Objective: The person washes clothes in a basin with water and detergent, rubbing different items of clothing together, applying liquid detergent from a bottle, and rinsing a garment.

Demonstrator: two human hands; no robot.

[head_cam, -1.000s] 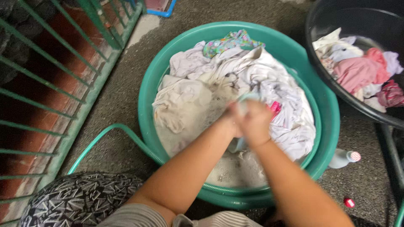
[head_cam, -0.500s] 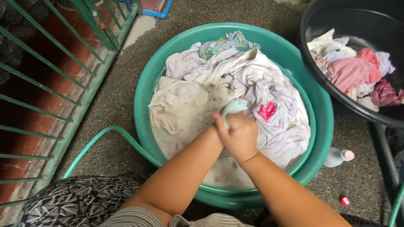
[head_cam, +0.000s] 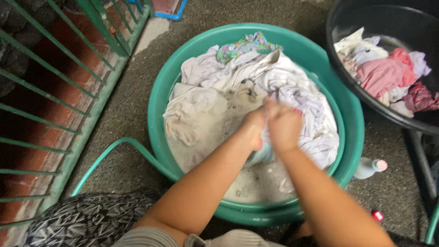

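Green basin (head_cam: 160, 96) on rough ground, full of whitish laundry (head_cam: 201, 105) in soapy water, a green hose (head_cam: 114, 148) curving over its near rim; to the right a black tub (head_cam: 347, 68) holds pink and pale clothes (head_cam: 386, 75). Both hands meet over the basin's middle: left hand (head_cam: 253, 126) and right hand (head_cam: 283, 126) with fingers curled tight on a small pale-green cloth (head_cam: 261, 153), which hangs bunched between the wrists just above the suds (hands blurred, single fingers hard to tell). By the basin's right side, a small bottle (head_cam: 368, 168) and a red cap (head_cam: 377, 215).
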